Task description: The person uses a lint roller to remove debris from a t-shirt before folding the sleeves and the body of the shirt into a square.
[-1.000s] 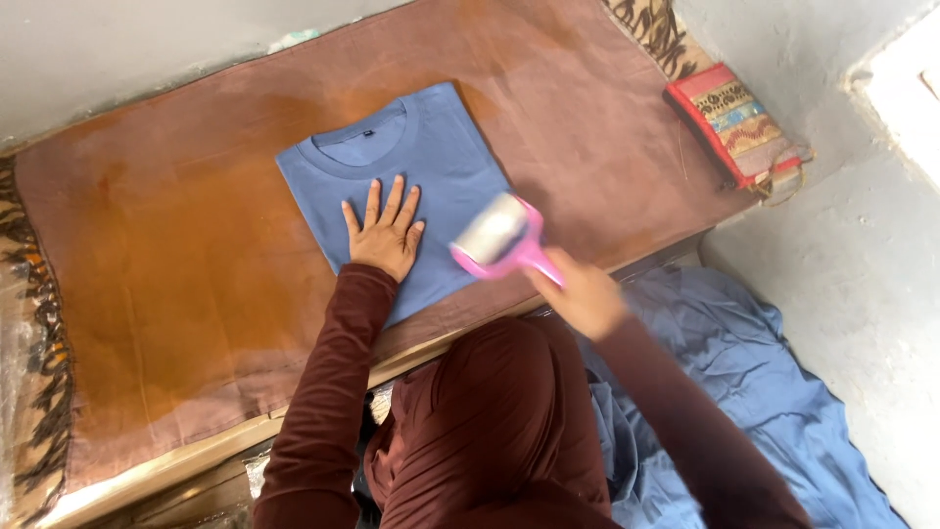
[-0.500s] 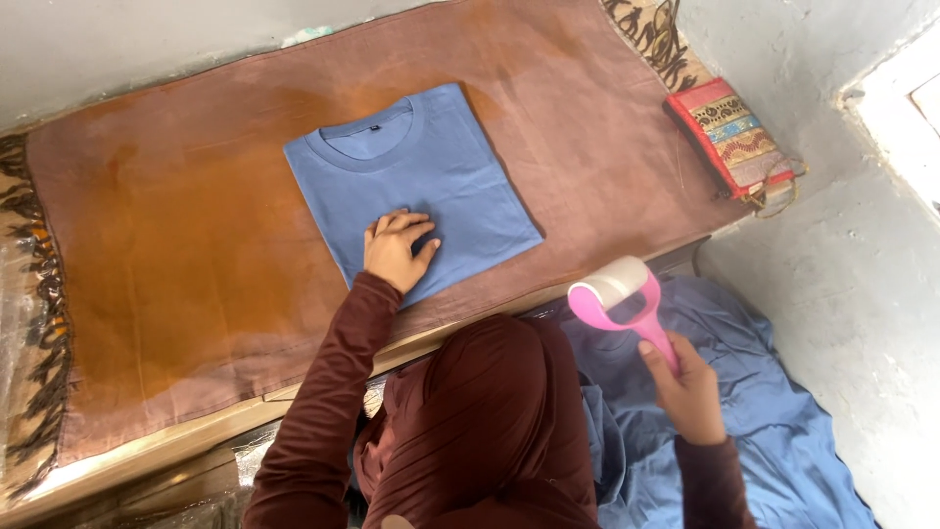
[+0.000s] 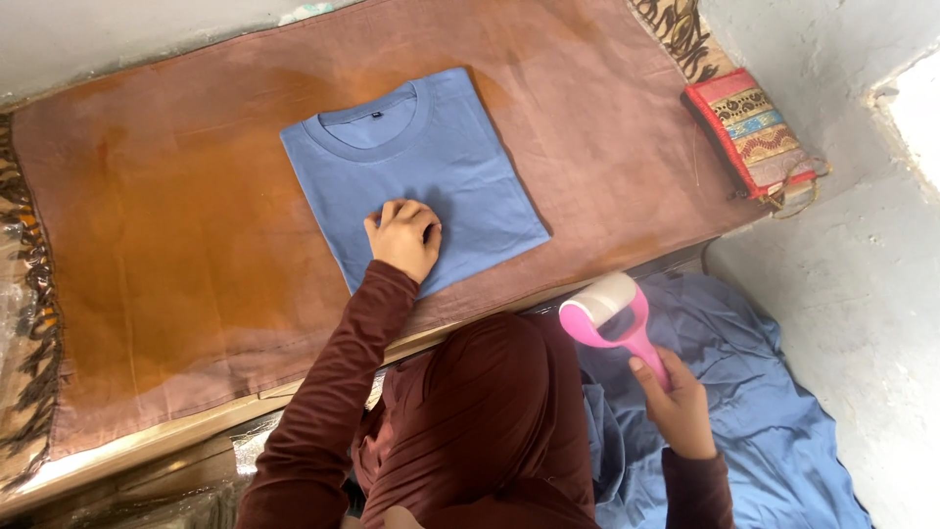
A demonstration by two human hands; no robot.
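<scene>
From the head camera we see our left hand (image 3: pixel 403 238) curled on the near edge of the folded blue shirt (image 3: pixel 416 171), which lies on the brown cloth (image 3: pixel 176 255). A second ago it lay flat. Our right hand (image 3: pixel 676 402) grips the pink lint roller (image 3: pixel 612 312), now lifted off the shirt and held to the right over the blue fabric (image 3: pixel 764 392), so rolling has paused.
</scene>
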